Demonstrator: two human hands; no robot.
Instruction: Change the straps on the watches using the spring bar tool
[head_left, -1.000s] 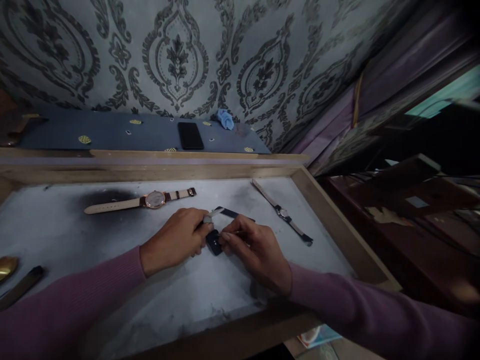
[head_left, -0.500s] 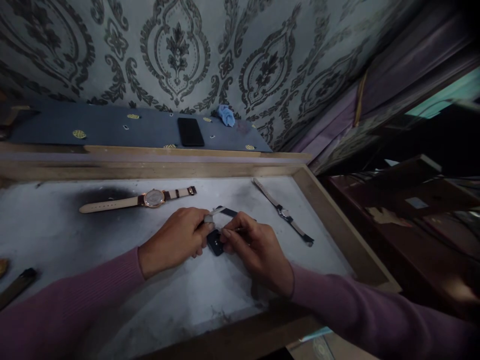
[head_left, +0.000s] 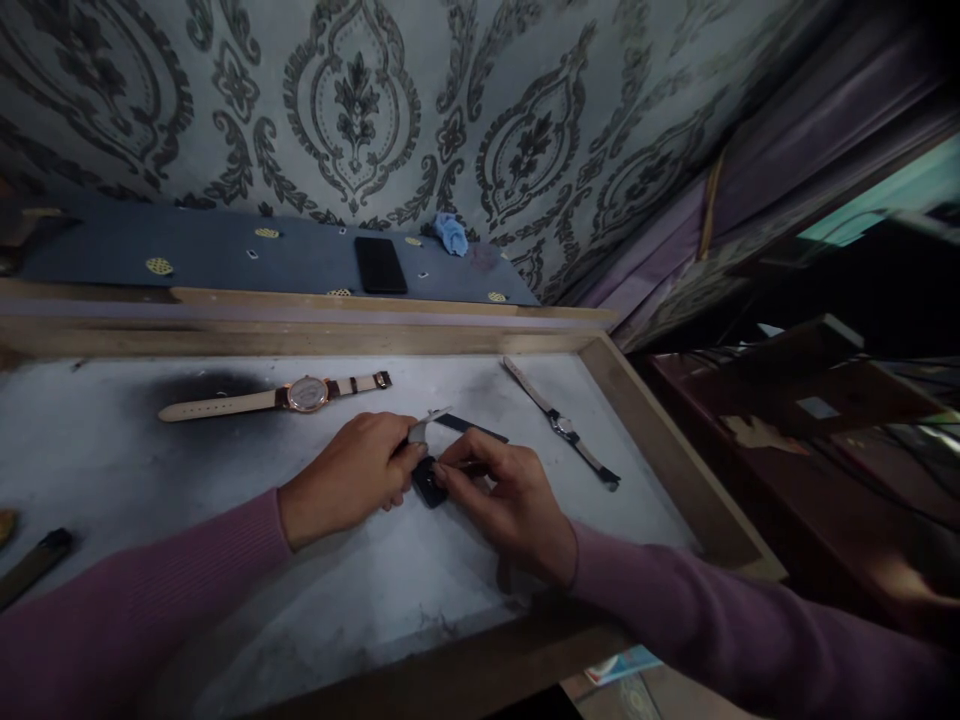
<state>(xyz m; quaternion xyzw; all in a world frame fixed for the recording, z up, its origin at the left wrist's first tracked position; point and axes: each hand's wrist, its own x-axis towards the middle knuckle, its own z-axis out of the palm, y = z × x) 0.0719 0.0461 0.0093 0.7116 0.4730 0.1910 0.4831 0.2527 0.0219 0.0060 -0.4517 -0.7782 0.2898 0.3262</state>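
My left hand is closed, thumb and fingers pinching a grey strap-like piece with a thin pale end. Below its fingertips is a small dark, square-edged block; I cannot tell whether this hand also grips it. My right hand is closed in a pinch at the block's right side, around a thin, slender tool mostly hidden by the fingers. Just beyond the hands lies a dark flat strip.
Inside the wooden-rimmed tray lie a brown-strapped watch at left and a smaller watch at right. A dark-tipped object is at far left. On the ledge behind are a black phone and a crumpled blue cloth.
Both hands stay at the dark block. My right hand has shifted slightly left and up, and the grey piece has tilted a little. The view has moved slightly.
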